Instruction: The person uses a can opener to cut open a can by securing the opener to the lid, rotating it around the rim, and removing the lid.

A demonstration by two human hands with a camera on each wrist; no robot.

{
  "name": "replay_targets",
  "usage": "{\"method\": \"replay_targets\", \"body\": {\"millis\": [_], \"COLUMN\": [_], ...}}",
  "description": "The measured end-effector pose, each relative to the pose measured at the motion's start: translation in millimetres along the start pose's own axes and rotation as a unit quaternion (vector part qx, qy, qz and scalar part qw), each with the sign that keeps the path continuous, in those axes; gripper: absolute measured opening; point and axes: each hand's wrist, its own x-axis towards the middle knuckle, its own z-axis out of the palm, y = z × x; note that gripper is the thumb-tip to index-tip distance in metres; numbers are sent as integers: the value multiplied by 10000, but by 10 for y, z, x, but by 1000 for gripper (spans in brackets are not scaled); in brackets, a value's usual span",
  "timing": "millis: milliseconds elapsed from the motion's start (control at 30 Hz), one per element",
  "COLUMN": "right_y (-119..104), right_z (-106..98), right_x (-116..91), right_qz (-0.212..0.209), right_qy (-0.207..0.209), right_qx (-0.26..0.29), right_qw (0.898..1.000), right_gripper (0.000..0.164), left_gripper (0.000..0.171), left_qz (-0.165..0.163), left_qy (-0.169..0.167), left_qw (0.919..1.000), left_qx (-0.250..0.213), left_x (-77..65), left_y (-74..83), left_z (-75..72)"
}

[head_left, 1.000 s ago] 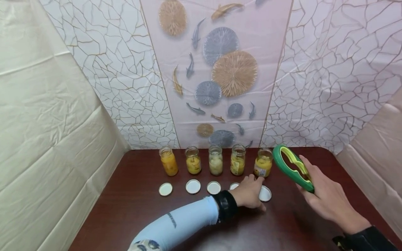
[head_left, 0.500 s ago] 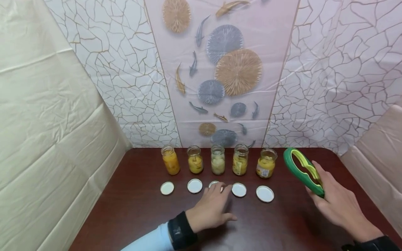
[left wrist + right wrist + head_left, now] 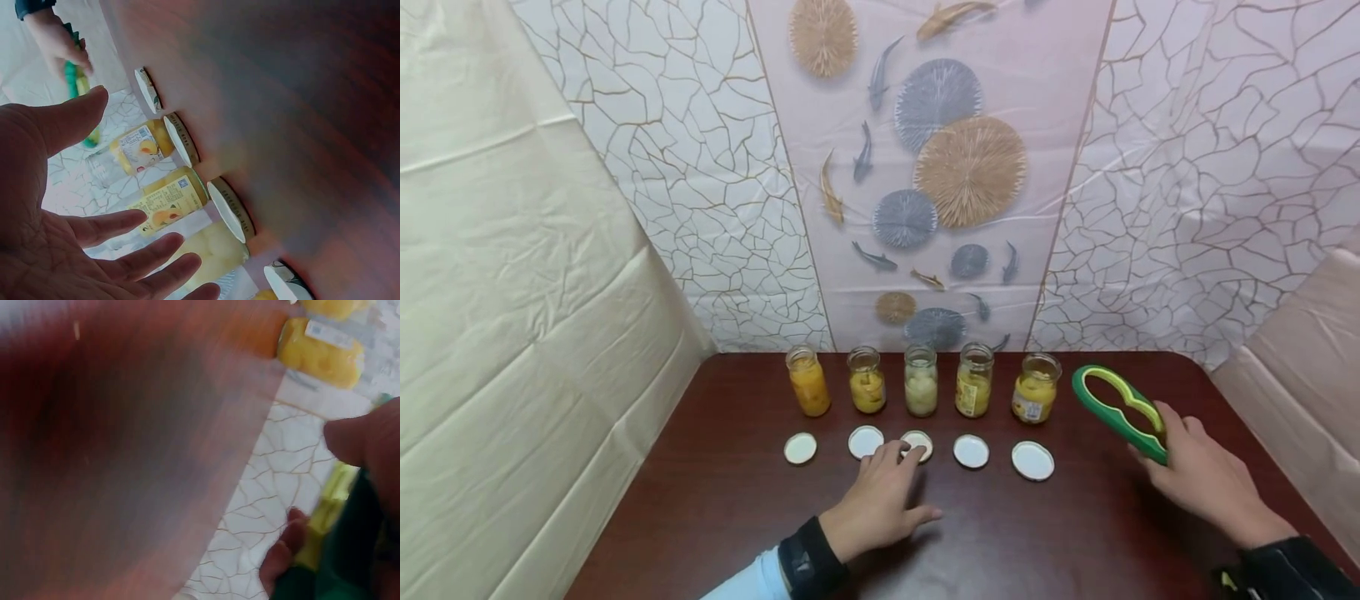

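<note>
My right hand (image 3: 1210, 479) holds a green jar opener (image 3: 1111, 421) with a lighter green inner edge, raised over the table's right side. In the right wrist view, the opener's yellow-green grip (image 3: 319, 525) lies between thumb and fingers. My left hand (image 3: 880, 504) is palm down with fingers spread, its fingertips over the middle lid (image 3: 923, 440) and near the lid to its left (image 3: 866, 441); contact cannot be made out. Nothing is held in it. More white-faced lids lie at far left (image 3: 800, 448) and to the right (image 3: 972, 451), (image 3: 1032, 461).
Behind the lids stands a row of several lidless glass jars of fruit: orange (image 3: 808, 390), yellow (image 3: 868, 390), pale (image 3: 921, 392), and two yellow ones with labels (image 3: 973, 396), (image 3: 1033, 400). The dark red table (image 3: 1000, 542) ends at a patterned backdrop (image 3: 737, 250).
From the right end of the lid row, my left hand has moved left to the middle. My right hand with the jar opener has shifted slightly. Jars and lids stay in their rows.
</note>
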Motion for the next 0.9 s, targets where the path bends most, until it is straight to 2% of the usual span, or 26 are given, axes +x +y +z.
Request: {"method": "replay_targets", "body": {"millis": [67, 267, 533, 633, 767, 900], "right_y": [68, 260, 393, 390, 352, 321], "right_z": [23, 100, 175, 213, 258, 275], "right_x": [85, 327, 542, 619, 739, 843], "right_qz": [10, 83, 347, 464, 611, 889], "right_qy": [-190, -831, -1657, -1761, -1715, -1757], "right_qx": [-54, -130, 71, 22, -238, -361], "right_qw": [9998, 9964, 9855, 9833, 9830, 9798], "right_gripper": [89, 112, 119, 120, 110, 106], "left_gripper": [82, 82, 80, 79, 80, 81], "left_qz": [-5, 31, 104, 110, 9, -15], "left_qy": [-26, -59, 60, 99, 178, 129], "left_qw": [10000, 10000, 9999, 9998, 9994, 9992], "left_qx": [-21, 21, 1, -136, -295, -384], "left_x": [-5, -13, -39, -50, -67, -92], "left_y": [-6, 0, 13, 0, -40, -72], "left_z": [4, 15, -2, -32, -63, -48]}}
